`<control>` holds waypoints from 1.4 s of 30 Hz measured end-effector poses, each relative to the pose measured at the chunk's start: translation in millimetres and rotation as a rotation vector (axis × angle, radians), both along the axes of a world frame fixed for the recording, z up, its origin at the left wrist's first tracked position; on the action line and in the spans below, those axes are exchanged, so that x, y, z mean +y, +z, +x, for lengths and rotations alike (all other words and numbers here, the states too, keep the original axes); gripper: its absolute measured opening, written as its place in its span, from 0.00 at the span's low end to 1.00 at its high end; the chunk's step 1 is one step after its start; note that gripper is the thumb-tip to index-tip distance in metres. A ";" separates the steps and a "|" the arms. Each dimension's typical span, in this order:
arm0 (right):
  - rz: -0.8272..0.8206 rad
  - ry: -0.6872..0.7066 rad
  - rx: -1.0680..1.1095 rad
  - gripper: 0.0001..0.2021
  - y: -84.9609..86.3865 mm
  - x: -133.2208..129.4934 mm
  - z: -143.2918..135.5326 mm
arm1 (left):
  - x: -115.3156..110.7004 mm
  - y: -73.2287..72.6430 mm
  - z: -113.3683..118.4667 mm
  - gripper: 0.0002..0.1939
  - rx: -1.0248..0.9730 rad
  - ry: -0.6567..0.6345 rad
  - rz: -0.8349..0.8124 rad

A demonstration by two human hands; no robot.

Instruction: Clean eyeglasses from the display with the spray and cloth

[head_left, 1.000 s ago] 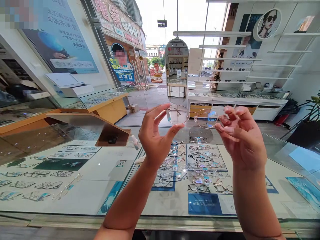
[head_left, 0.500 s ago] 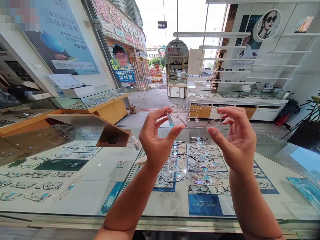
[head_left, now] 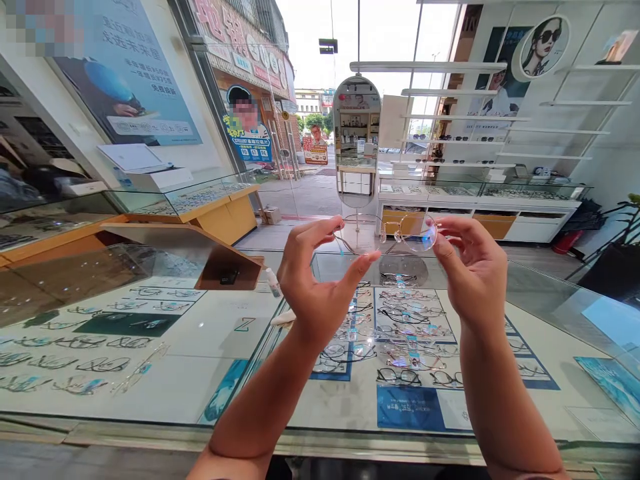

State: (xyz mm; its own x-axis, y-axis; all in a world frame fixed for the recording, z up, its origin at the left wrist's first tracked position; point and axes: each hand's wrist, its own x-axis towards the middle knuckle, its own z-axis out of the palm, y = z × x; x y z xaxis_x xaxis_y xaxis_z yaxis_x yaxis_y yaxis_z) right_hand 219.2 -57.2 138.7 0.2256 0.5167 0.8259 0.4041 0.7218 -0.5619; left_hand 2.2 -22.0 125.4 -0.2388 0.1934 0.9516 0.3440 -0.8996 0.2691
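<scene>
Eyeglasses (head_left: 417, 235): thin metal rims, rounded, clear, blue glare | right hand (head_left: 473, 267): pinching rim | left hand (head_left: 320, 277): thumb spread wide, contact unclear | counter (head_left: 200, 387): smooth glass

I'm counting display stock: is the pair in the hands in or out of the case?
Out: the thin-rimmed glasses are up between the left hand and the right hand, above the glass-topped display case.
</scene>
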 end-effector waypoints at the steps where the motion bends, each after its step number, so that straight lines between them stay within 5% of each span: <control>1: -0.003 0.005 0.005 0.09 -0.6 1.1 0.6 | 1.1 0.1 0.0 0.31 0.000 -0.008 -0.003; 14: 0.014 0.006 -0.039 0.05 1.4 2.8 3.1 | 41.8 -0.3 -7.5 0.23 -0.075 -0.480 -0.253; 42: -0.082 0.005 -0.008 0.10 -4.3 12.2 6.0 | 7.7 4.9 0.9 0.27 0.091 0.121 0.068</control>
State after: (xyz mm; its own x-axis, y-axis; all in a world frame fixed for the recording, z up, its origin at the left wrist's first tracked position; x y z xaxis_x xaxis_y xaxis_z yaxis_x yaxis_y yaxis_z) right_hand 225.2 -44.9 134.5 0.2162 0.5842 0.7823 0.4050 0.6753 -0.6163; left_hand 3.1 -14.3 130.3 -0.1688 0.1030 0.9803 0.4707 -0.8654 0.1720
